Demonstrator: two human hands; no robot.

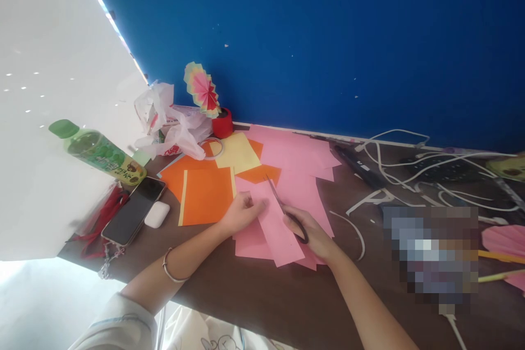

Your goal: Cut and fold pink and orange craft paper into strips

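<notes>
My right hand [310, 229] is closed round the dark handles of a pair of scissors [275, 192], whose blades point up and to the left across pink paper. A long pink paper strip [283, 240] lies slanted under the scissors. My left hand [243, 212] is closed at the strip's left edge, thumb on top and fingers curled, pinching the paper. Beneath both hands spread more pink sheets [299, 153]. Just left of my left hand lie orange paper [208, 197] and a pale yellow sheet [237, 152]. Parts of the strip are hidden behind my fingers.
At the left are a green bottle [98, 153], a phone [133, 212], a white earbud case [157, 214] and a plastic bag [176, 126]. A paper fan stands in a red pot [222, 123]. White cables [394, 169] and a blurred-out device [430, 254] lie on the right.
</notes>
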